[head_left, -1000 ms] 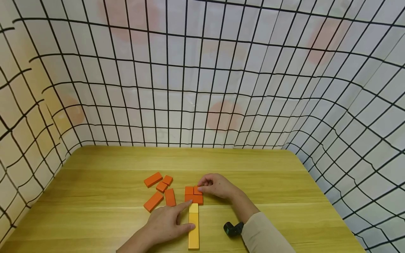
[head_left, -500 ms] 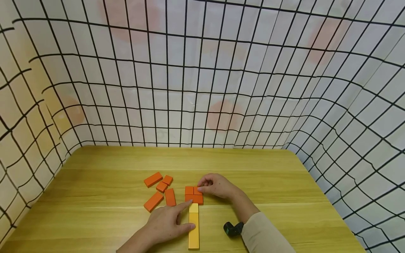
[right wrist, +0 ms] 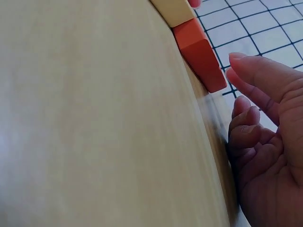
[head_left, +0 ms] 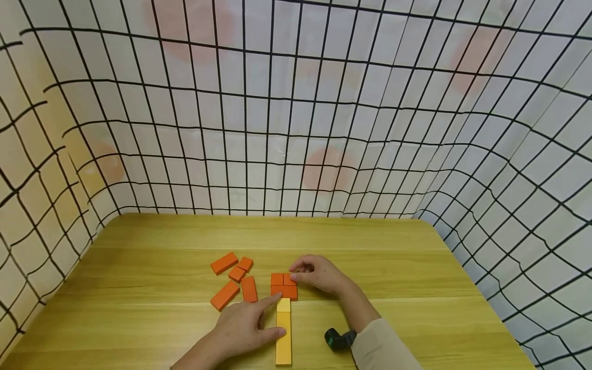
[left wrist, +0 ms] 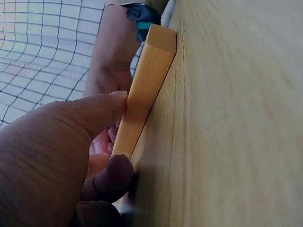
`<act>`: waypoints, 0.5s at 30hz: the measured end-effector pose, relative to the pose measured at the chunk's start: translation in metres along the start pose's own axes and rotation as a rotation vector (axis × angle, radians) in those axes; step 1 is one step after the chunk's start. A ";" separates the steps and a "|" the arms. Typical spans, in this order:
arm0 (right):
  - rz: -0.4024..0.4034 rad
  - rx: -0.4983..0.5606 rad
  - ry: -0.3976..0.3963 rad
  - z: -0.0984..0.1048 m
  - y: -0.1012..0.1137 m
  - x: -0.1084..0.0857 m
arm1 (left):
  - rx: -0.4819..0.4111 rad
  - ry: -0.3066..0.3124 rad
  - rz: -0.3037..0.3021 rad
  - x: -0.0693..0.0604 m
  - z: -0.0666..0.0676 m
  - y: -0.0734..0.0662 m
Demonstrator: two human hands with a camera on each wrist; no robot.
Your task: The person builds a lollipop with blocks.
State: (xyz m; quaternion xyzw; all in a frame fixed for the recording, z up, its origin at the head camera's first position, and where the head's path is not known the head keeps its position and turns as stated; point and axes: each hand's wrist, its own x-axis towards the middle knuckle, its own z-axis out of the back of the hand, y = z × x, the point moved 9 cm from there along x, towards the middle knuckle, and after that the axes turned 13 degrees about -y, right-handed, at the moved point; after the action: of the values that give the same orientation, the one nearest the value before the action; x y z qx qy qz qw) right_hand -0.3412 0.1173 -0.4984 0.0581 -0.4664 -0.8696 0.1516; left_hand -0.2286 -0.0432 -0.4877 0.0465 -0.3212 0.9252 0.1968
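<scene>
A long yellow block (head_left: 284, 339) stretches toward the person, with a small pale yellow block (head_left: 283, 305) at its far end. Beyond it, touching orange blocks (head_left: 277, 279) form two small pieces behind a wider one (head_left: 290, 292). My left hand (head_left: 240, 329) rests its thumb on the long block's side, index fingertip at the wide orange block's near edge; the left wrist view shows the thumb against the yellow block (left wrist: 147, 75). At the small right orange block is my right hand (head_left: 321, 273), thumb and index close together, other fingers curled; in the right wrist view they appear beside the orange block (right wrist: 201, 56).
Several loose orange blocks (head_left: 224, 294) lie left of the joined ones, some near the left hand. A black device (head_left: 339, 339) is at the right wrist. The wooden table (head_left: 393, 257) ends at a white wall covering with a black grid.
The right sleeve and the black wrist device have shifted very slightly. Both hands and the blocks stay practically where they were.
</scene>
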 end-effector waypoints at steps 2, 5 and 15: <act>-0.001 0.011 -0.004 0.000 -0.001 -0.001 | 0.002 0.002 0.002 0.000 0.000 0.000; -0.001 0.032 -0.004 0.000 0.000 -0.002 | 0.004 0.007 0.006 0.001 -0.001 0.001; 0.007 0.037 -0.008 0.000 0.002 -0.005 | 0.006 0.004 0.009 0.001 -0.001 0.001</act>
State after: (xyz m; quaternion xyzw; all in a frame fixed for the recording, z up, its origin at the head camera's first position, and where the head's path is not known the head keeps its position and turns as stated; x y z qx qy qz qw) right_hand -0.3355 0.1176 -0.4970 0.0557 -0.4832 -0.8605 0.1519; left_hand -0.2296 -0.0430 -0.4893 0.0437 -0.3181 0.9271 0.1932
